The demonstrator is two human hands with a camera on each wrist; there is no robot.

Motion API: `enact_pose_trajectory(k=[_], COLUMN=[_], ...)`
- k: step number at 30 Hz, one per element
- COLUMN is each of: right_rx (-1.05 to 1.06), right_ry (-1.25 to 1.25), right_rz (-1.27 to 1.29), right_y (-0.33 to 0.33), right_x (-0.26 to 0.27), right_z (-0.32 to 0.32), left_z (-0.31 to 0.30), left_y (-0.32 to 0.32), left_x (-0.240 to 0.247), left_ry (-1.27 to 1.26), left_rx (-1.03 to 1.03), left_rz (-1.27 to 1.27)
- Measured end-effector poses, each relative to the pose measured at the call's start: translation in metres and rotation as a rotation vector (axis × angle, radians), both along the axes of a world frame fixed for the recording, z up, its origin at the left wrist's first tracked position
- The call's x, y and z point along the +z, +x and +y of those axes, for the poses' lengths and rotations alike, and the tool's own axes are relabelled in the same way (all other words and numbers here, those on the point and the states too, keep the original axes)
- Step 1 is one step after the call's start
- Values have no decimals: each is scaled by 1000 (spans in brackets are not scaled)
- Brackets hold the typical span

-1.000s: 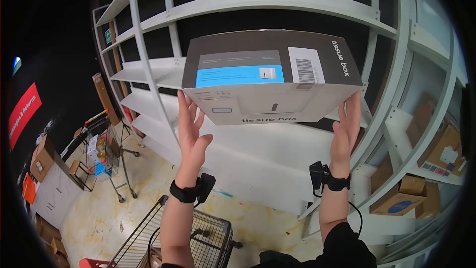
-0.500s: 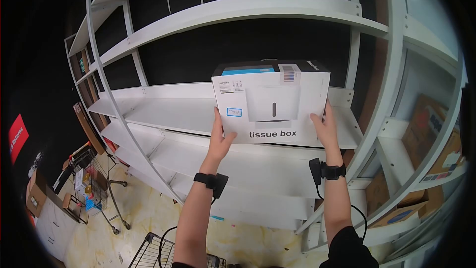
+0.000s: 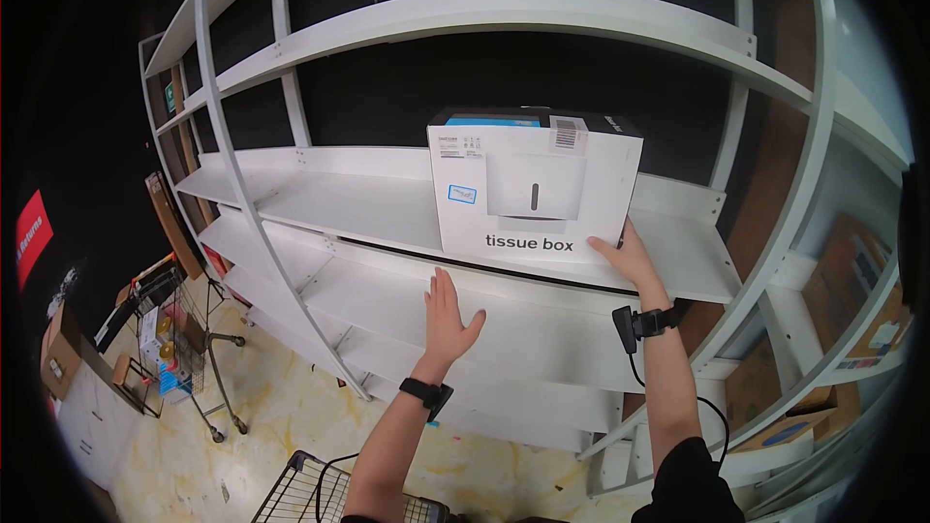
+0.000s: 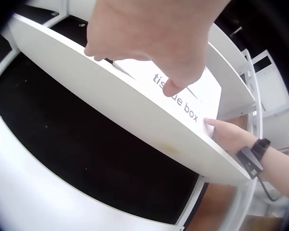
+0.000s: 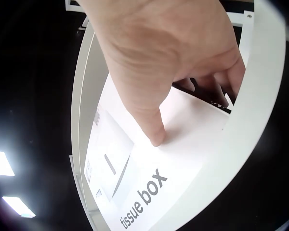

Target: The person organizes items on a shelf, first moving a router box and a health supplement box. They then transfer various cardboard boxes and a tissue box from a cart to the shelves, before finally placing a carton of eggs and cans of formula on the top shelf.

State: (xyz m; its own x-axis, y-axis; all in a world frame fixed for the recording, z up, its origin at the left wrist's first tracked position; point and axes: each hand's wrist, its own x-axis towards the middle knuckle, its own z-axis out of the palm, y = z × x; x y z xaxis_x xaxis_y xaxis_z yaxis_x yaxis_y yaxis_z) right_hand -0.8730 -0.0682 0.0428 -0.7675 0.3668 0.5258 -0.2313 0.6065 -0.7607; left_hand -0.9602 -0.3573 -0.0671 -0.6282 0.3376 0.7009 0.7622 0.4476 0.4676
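A white carton with a dark top, printed "tissue box" (image 3: 533, 174), stands upright on a white shelf (image 3: 358, 201) in the head view. At its lower right corner is my right hand (image 3: 630, 254); the thumb presses the front face and the fingers go round the side. In the right wrist view that thumb (image 5: 151, 127) lies flat on the carton's white front. My left hand (image 3: 448, 320) is off the carton, below and left of it in front of the shelf edge, fingers straight and thumb spread. From the left wrist view, the left hand (image 4: 149, 38) overlaps part of the lettering.
Further white shelf boards lie above and below, between uprights (image 3: 242, 155). A wire cart (image 3: 305, 489) stands at my front, another cart with goods (image 3: 174, 349) at far left. Brown cartons (image 3: 799, 412) sit on the right-hand shelving.
The tissue box carton has come down and away from me onto the shelf, tipping upright. My left hand has let go of its left side and drawn back; the right hand stays on it.
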Motion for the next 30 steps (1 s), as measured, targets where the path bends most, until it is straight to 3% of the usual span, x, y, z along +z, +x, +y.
enact_pose_trajectory(k=[6, 9, 14, 19, 25, 26, 28, 30], right_rx=[-16, -215, -294, -374, -532, -590, -703, -460], right_ry=[170, 203, 287, 325, 420, 465, 720, 799], right_rz=[61, -14, -11, -88, -134, 69, 206, 434], right_y=[-66, -93, -157, -201, -218, -221, -188, -165], right_x=[-1, 1, -13, -12, -27, -40, -48, -77], right_z=[-79, -139, -210, -241, -258, -263, -293, -316], left_z=[-95, -148, -232, -299, -347, -353, -358, -358], left_y=[44, 63, 105, 172, 274, 291, 327, 359], left_x=[-68, -101, -129, -142, -193, -202, -217, -225], left_ry=[-142, -151, -131, -134, -37, -20, -31, 32], left_rx=[37, 78, 264, 474, 671, 690, 737, 742], left_rz=[-177, -269, -385, -501, -722, -787, -882, -1050])
